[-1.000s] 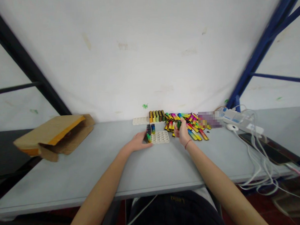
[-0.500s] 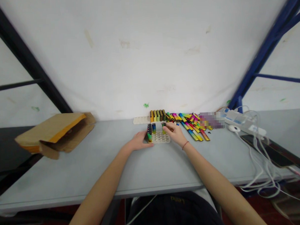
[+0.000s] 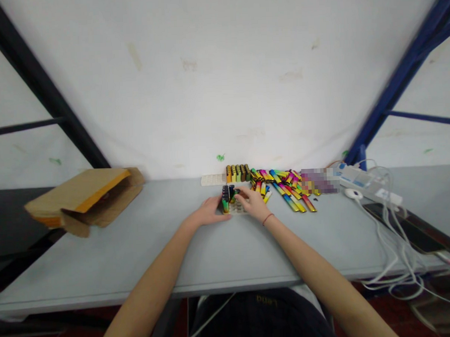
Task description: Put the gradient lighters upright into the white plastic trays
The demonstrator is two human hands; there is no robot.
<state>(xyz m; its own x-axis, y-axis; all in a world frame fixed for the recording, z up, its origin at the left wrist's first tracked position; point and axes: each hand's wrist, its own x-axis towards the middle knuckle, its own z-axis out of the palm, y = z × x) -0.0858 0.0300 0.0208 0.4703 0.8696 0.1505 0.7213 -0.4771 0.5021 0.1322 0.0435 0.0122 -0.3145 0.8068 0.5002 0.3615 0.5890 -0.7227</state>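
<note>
My left hand point(image 3: 209, 211) is wrapped round the left end of a white tray point(image 3: 238, 209) with round holes. Its thumb lies along the tray's front corner. Upright lighters point(image 3: 225, 201) with dark tops and shiny coloured bodies stand in the leftmost holes, beside my left fingers. Over the tray, my right hand point(image 3: 251, 203) pinches another lighter point(image 3: 236, 193) close to those standing ones. My right fingers partly cover this lighter and the tray's right part. Whether its lower end is in a hole, I cannot tell.
Behind stand a full block of upright lighters point(image 3: 238, 173) and a white holed tray point(image 3: 213, 180). Loose lighters point(image 3: 291, 190) lie heaped to the right. A power strip point(image 3: 371, 182), white cables point(image 3: 390, 231) and a dark phone-like slab point(image 3: 410, 227) are farther right. An opened cardboard box point(image 3: 80, 197) sits left.
My right hand has moved left with the lighter, from over the tray's right side to beside the standing lighters. My left hand has stayed on the tray.
</note>
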